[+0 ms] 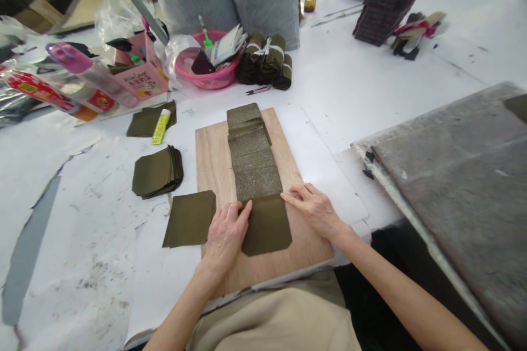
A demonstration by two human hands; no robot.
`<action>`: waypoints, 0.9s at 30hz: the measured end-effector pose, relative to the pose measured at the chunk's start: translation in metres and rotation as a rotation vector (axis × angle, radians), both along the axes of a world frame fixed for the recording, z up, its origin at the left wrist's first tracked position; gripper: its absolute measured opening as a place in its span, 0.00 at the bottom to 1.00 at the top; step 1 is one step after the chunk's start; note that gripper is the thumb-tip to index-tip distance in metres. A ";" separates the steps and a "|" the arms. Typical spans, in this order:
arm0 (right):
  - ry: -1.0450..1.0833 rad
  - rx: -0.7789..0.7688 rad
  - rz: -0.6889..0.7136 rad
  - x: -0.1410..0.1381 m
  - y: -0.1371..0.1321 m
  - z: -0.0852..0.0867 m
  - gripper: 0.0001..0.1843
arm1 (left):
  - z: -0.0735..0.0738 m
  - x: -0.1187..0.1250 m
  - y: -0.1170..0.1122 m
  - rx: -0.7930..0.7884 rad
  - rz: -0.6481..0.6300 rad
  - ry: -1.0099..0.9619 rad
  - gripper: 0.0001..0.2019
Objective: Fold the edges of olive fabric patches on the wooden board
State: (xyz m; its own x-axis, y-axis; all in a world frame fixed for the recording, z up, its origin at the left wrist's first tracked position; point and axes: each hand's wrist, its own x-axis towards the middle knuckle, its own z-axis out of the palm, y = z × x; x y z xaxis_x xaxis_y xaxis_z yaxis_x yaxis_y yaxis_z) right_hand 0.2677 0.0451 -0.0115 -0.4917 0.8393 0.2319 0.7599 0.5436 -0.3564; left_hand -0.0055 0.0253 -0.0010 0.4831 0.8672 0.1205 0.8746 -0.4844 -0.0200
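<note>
A plain olive-green fabric piece (267,227) with cut corners lies on a wooden board (298,175) in front of me. My left hand (228,229) has its thumb and fingers closed at the upper left corner of that piece. At its upper right corner, the fingertips of my right hand (316,209) pinch the edge. The piece's top edge meets a column of overlapping olive pieces (254,159) with a speckled, shiny surface. Left of my left hand sits a short stack of olive fabric pieces (189,219), partly over the board.
A thicker fabric stack (154,174) and a yellow glue tube (161,126) on more fabric lie to the left. Behind stand a pink basin (206,81), tied fabric rolls (269,60), small pink snips (258,90) and a pink bottle (94,71). A grey-brown covered surface (453,175) is on the right.
</note>
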 end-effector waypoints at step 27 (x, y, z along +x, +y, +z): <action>0.294 -0.437 0.006 -0.046 0.012 0.048 0.05 | 0.012 0.014 0.015 -0.096 -0.110 -0.287 0.11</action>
State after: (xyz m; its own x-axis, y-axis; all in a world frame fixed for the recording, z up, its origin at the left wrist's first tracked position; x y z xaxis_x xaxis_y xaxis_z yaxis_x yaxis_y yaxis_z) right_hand 0.2217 0.0576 0.0363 -0.4635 0.8860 -0.0104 0.5912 0.3005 -0.7484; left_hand 0.0089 0.0400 0.0110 0.5325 0.8258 0.1857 0.7803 -0.5639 0.2705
